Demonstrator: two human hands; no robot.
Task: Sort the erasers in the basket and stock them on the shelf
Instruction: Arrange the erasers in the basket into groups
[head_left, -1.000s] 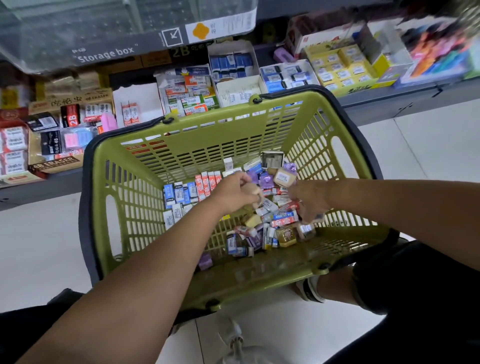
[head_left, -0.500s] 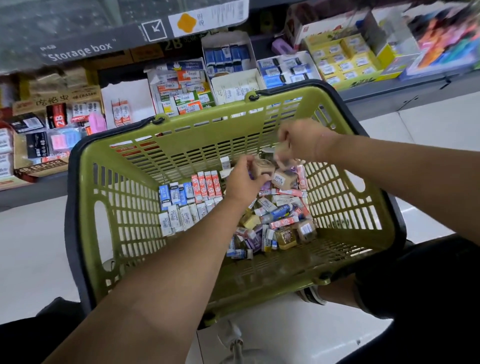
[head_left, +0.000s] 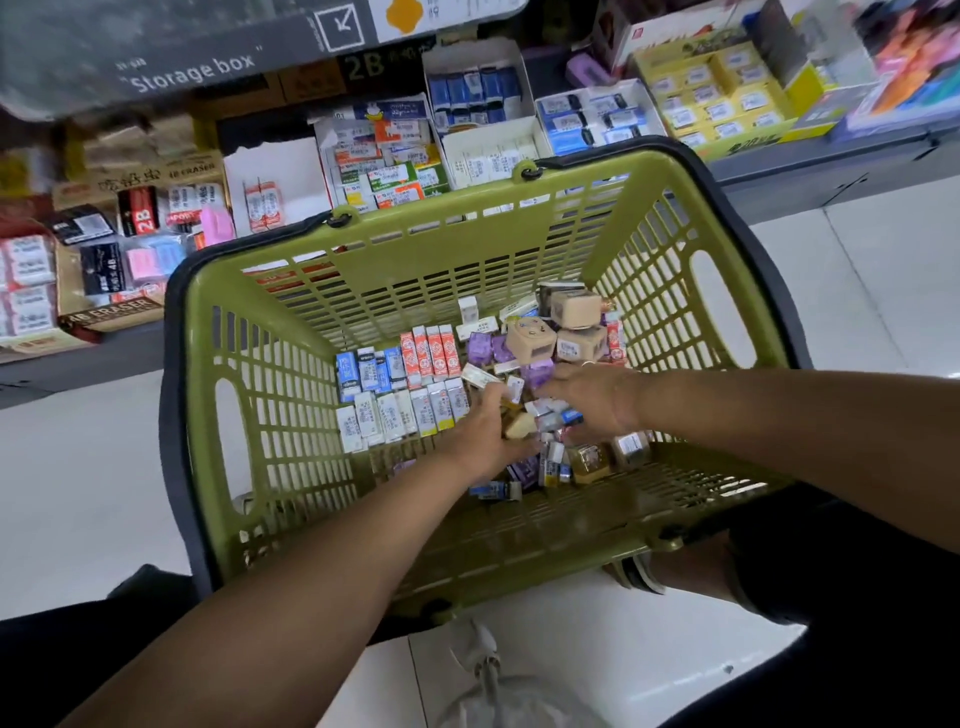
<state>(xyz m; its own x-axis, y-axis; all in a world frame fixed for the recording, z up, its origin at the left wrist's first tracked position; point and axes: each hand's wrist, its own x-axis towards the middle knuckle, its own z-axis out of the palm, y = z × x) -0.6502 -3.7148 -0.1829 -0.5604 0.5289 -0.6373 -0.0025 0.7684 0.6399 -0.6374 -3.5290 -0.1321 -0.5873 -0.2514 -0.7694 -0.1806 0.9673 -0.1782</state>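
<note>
Two bare forearms reach into a green basket (head_left: 519, 244). The left hand (head_left: 480, 434) has its fingers curled round a tan eraser (head_left: 521, 427). The right hand (head_left: 597, 400) lies just beside it, fingertips down in the loose pile of erasers (head_left: 558, 457), and whether they grip anything I cannot tell. Left of the left fingers, sorted erasers lie in rows on the basket floor: about seven white erasers (head_left: 405, 413) nearest, then four blue-and-white erasers (head_left: 369, 370) and four red-and-white erasers (head_left: 430, 351) beyond. Just past the right fingertips sit a few purple erasers (head_left: 485, 347) and three tan cube boxes (head_left: 574, 309). Beyond the basket the shelf (head_left: 831, 169) carries open cartons of erasers. A brown carton (head_left: 111, 316) at far left reads "4B ERASER", a red-and-black pack (head_left: 140, 210) reads "2B", and a grey bin (head_left: 192, 73) above reads "Storage box"
</note>
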